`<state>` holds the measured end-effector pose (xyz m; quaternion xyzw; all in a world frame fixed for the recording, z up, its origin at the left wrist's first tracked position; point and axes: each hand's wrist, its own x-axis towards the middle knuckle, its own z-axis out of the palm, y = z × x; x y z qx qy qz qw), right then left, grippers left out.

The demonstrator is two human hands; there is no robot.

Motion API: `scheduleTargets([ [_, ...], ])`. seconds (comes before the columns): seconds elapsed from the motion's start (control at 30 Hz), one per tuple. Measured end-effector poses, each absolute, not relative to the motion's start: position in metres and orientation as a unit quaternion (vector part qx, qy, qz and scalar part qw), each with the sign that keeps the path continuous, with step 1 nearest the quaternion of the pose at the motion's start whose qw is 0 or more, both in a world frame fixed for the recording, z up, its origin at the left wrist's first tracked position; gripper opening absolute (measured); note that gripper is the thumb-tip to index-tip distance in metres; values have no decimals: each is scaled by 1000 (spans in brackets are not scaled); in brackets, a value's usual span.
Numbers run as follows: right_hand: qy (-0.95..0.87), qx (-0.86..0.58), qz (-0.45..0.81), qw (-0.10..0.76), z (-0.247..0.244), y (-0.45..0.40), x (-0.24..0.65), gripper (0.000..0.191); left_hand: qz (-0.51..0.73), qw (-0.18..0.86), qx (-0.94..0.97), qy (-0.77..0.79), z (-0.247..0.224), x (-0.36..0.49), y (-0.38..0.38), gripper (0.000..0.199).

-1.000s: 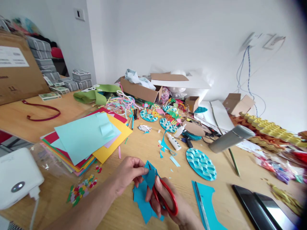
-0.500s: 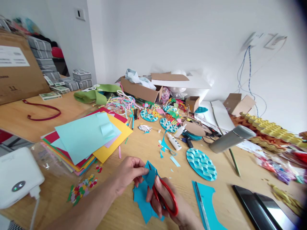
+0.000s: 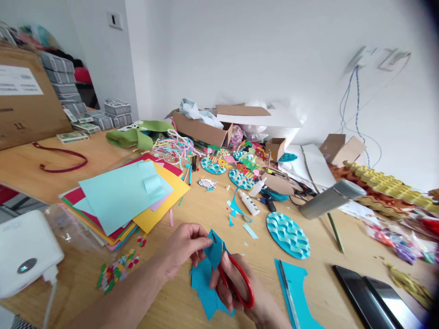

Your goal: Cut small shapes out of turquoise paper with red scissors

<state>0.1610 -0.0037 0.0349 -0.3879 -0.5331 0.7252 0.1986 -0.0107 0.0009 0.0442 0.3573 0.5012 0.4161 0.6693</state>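
Note:
Between the fingers of my left hand is pinched the edge of a small blue paper piece. My right hand grips red-handled scissors, its thumb also pressing near the paper. The scissor blades are mostly hidden behind the paper, so their opening does not show. Below both hands, jagged blue paper lies on the table, partly covered by my right hand. To the right rests a cut blue sheet with a pen across it. Beyond it is a blue oval with pale wavy strips.
Stacked coloured paper lies at the left, near a white device with a cable and scattered confetti. Glue bottles, blue scraps and decorated ovals sit ahead. A grey tumbler and black phones occupy the right.

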Motion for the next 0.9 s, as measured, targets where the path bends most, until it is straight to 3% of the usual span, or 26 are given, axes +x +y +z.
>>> scheduleTargets([
  [0.9,-540,-395,720,186,33,-3,162,71,397,676,383,489,44,-13,3,32],
])
